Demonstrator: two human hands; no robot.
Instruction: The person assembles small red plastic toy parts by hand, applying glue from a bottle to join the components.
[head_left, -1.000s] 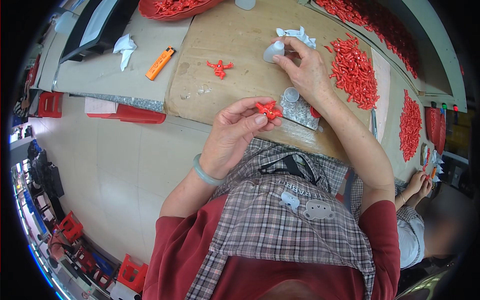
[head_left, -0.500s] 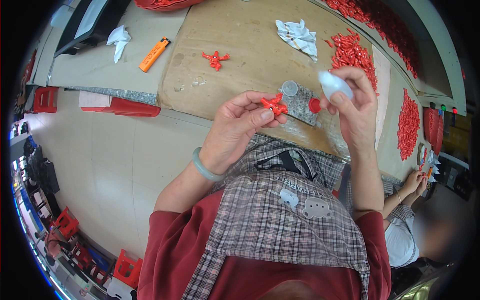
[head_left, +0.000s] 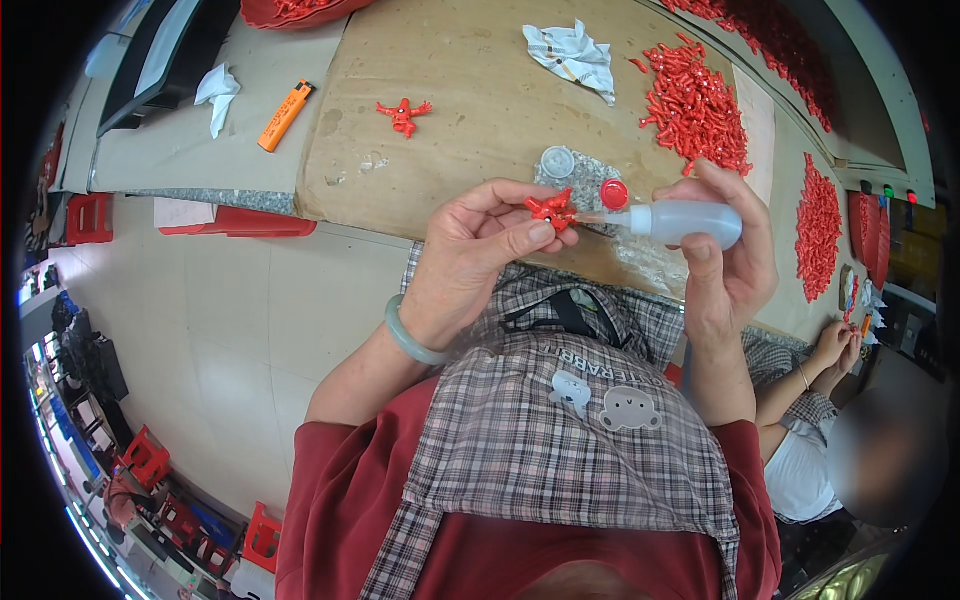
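Between the thumb and fingers of my left hand (head_left: 475, 235) is a small red plastic figure (head_left: 551, 209), held over the table's near edge. My right hand (head_left: 725, 265) grips a translucent squeeze bottle (head_left: 688, 222) lying almost level. Its thin nozzle points left and meets or nearly meets the figure; whether they touch cannot be made out. Just beyond the nozzle, a round red cap (head_left: 613, 193) and a small clear round dish (head_left: 557, 162) rest on a speckled grey slab (head_left: 592, 178). Another red figure (head_left: 403, 117) with spread limbs lies farther off on the brown board.
A heap of small red parts (head_left: 695, 105) sits at the far right, with another pile (head_left: 818, 230) beyond it. Crumpled tissue (head_left: 572, 60), an orange lighter (head_left: 286, 115) and a red bowl (head_left: 300, 10) are on the table. A co-worker's hands (head_left: 835, 350) work at the right.
My right hand has tipped the bottle from tilted up to nearly level, bringing its nozzle to the figure. My left hand keeps hold of the figure. The view has shifted slightly.
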